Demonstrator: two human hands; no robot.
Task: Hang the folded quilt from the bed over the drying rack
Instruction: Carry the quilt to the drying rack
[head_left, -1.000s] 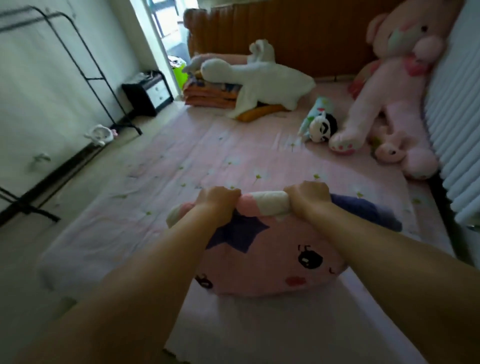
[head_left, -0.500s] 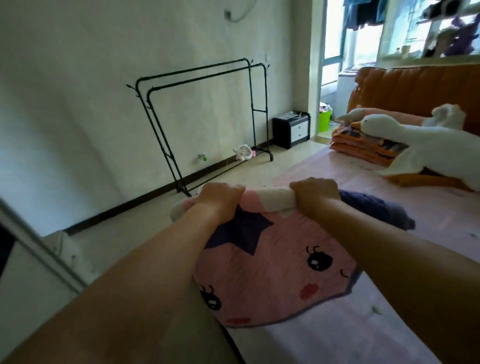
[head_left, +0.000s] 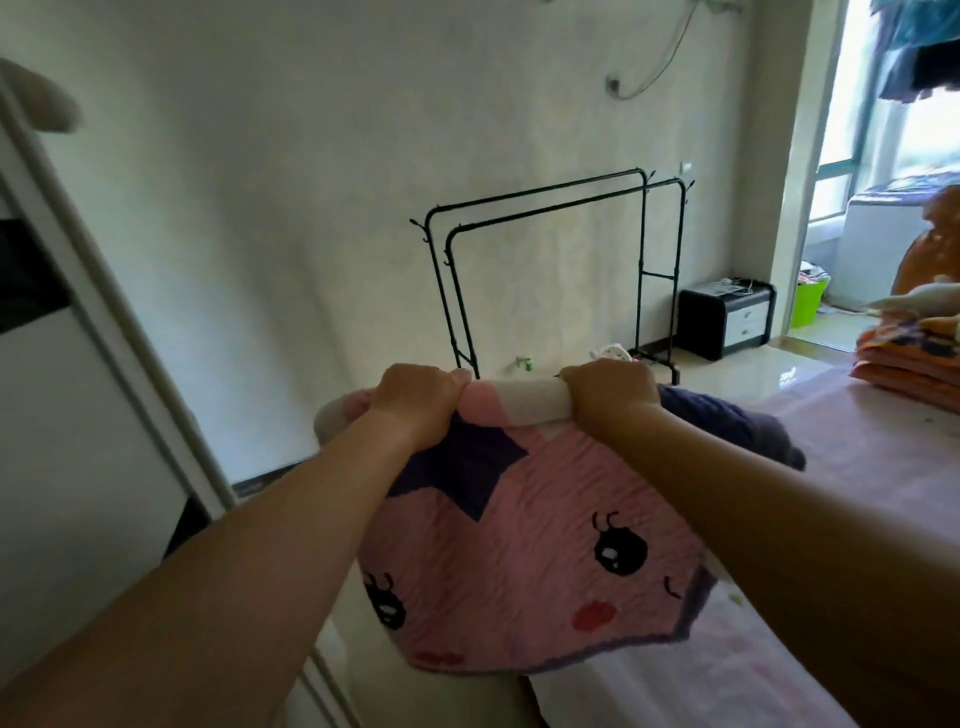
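Observation:
The folded pink quilt (head_left: 524, 551), with a dark star and cartoon eyes on it, hangs in the air in front of me. My left hand (head_left: 415, 397) grips its top edge on the left and my right hand (head_left: 610, 387) grips the same edge on the right. The black drying rack (head_left: 540, 208) with two top bars stands empty against the white wall, straight ahead beyond the quilt; its lower part is hidden behind my hands.
The bed (head_left: 857, 452) with a pink sheet lies to my right, with folded orange bedding (head_left: 914, 364) on it. A black bedside cabinet (head_left: 727, 322) stands right of the rack, a green bin (head_left: 810, 304) beyond it. A white wardrobe (head_left: 78, 415) is close on my left.
I have lifted the quilt off the bed and turned left with it. The rack has come from the left edge of view to straight ahead. Both hands keep the same grip.

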